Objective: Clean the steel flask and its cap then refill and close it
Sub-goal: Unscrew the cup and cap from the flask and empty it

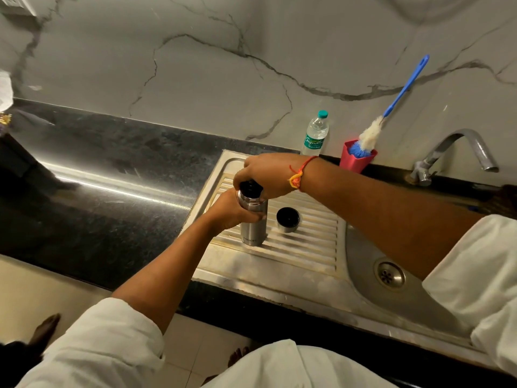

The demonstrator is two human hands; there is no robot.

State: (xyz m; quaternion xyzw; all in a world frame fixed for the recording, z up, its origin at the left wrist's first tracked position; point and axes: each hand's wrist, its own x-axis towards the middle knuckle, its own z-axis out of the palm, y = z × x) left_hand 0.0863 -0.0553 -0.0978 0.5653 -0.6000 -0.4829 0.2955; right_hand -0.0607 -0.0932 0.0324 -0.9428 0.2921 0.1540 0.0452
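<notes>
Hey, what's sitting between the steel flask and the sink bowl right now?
In the head view, the cap stands beside the flask on the ribbed drainboard; past it, bare ribs run up to the bowl.

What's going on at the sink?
A person holds a steel flask upright on the draining board. The left hand grips its body and the right hand grips the black stopper on top. Its cap stands beside it. A water bottle and a brush in a red cup wait by the wall.

Veined marble wall (195, 65), blk granite counter (98, 163), pale tile floor (193, 343).
</notes>
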